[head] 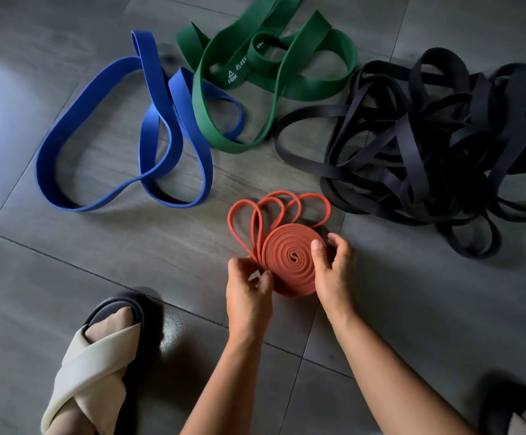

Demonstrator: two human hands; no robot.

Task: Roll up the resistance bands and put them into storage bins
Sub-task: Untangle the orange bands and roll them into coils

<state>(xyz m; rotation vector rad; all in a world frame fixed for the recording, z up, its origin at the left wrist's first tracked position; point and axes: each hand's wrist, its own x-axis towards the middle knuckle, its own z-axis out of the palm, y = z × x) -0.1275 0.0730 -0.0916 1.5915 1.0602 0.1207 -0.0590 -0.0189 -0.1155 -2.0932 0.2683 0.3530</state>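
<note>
I see the orange band (pixel 290 262) mostly wound into a flat spiral coil down at the floor (pixel 67 262), its loose loops fanned out behind. The left hand (pixel 249 290) pinches the strands at the coil's left edge. The right hand (pixel 333 271) curls round its right edge, thumb across the face. Both forearms reach forward.

Bare floor (pixel 167 246) left of black bands (pixel 428 152).

floor (pixel 67 277): grey tiles | sandal (pixel 98 365): cream straps, btm-left | 2nd sandal (pixel 506 406): btm-right edge
</note>
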